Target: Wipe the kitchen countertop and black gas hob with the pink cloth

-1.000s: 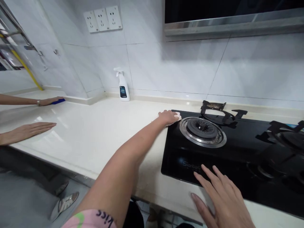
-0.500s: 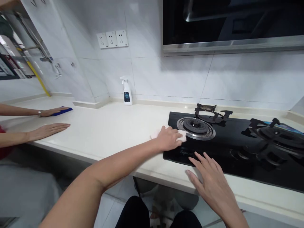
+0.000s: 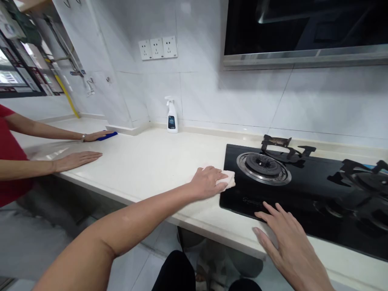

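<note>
My left hand [image 3: 207, 182] presses a folded whitish cloth [image 3: 228, 180] down at the left edge of the black gas stove [image 3: 236, 198]. Part of the cloth is hidden under the palm, and its free end lies over the stove's rim. Fingers spread, my right hand [image 3: 283, 232] is at the front edge of the stove, its fingertips over the glass and nothing in it. Closest to the cloth is the left burner [image 3: 263, 165], with a metal ring around it.
A white spray bottle [image 3: 172, 117] stands against the wall on the pale countertop [image 3: 130, 165]. To the left, another person's hand [image 3: 95, 136] rests on a blue cloth [image 3: 108, 136]; their other hand [image 3: 79, 159] lies flat. A black range hood [image 3: 303, 28] overhangs the stove.
My left hand has slid the cloth leftward, off the burner side to the stove's left edge. The view has shifted left, showing more of the other person. My right hand stays by the front edge.
</note>
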`<state>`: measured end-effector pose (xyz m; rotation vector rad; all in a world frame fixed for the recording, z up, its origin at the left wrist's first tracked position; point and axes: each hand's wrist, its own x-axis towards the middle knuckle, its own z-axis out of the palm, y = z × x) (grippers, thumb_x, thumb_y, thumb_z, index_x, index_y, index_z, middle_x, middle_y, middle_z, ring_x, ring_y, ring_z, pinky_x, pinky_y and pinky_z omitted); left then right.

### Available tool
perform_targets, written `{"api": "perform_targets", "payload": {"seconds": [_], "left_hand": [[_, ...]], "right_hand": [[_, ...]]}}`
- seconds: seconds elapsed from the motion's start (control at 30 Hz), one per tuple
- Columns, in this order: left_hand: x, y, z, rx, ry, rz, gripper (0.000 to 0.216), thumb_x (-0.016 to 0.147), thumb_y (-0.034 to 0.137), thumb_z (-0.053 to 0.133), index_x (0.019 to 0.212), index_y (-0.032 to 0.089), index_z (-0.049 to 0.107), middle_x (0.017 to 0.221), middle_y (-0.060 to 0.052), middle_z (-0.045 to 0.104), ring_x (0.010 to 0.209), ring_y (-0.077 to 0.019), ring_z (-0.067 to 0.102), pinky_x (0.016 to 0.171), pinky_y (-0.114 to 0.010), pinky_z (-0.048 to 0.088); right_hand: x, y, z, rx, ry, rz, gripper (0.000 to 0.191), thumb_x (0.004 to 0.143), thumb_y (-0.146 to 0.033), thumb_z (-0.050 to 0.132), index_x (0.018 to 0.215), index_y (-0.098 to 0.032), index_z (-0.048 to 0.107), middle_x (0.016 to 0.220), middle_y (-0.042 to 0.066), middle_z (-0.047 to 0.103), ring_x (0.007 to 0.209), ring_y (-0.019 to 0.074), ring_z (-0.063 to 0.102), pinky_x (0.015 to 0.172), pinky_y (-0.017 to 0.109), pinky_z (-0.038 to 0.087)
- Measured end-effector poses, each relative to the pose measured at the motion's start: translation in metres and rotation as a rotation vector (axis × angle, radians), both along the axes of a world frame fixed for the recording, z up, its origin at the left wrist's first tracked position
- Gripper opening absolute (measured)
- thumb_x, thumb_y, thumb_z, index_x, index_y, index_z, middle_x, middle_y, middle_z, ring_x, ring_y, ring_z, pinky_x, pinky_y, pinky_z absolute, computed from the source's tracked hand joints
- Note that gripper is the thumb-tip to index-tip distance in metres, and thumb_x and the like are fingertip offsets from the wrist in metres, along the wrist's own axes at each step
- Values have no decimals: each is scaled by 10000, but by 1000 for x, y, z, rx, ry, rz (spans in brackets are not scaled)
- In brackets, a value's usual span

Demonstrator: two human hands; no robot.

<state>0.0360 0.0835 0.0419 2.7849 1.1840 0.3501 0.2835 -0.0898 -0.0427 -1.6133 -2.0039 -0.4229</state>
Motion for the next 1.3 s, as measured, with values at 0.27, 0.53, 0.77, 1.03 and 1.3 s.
{"api": "perform_targets", "payload": {"seconds": [0.27,0.53,0.77,1.03,1.3], "left_hand": [[52,111,6,-31,84,200,585,1049,585,301,1520,350,556,1569,-46,588,1442,-332,482,1195,-581,288],[90,199,5,-23,107,377,628,1039,592,268,1527,320,555,1553,-107,592,1421,-367,496,1171,-580,290],[3,217,7,-11,127,626,713,1003,682,251,1482,283,597,1538,-144,592,1393,-390,507,1162,-586,296],[-141,179,20,-21,184,963,688,1002,633,273,1487,246,571,1514,-196,586,1398,-432,479,1111,-606,335],[-53,135,4,43,190,629,522,1041,494,318,1437,338,620,1512,-96,603,1348,-360,530,1094,-540,372]], "right_hand": [[7,3,-5,114,-90,38,443,993,-571,530,1273,-283,717,1472,91,642,1416,411,541,1090,651,495],[23,5,-16,52,-157,87,504,962,-557,583,1412,-340,654,1560,60,571,1455,436,501,1043,674,534],[33,6,-22,53,-189,134,553,961,-553,579,1474,-347,610,1572,56,558,1474,434,477,1044,680,538],[19,8,-18,110,-98,92,496,966,-607,544,1349,-323,679,1509,63,615,1438,421,516,1067,673,494],[8,9,-12,57,-28,26,438,994,-571,528,1275,-283,700,1449,86,651,1439,389,510,1136,638,429]]}}
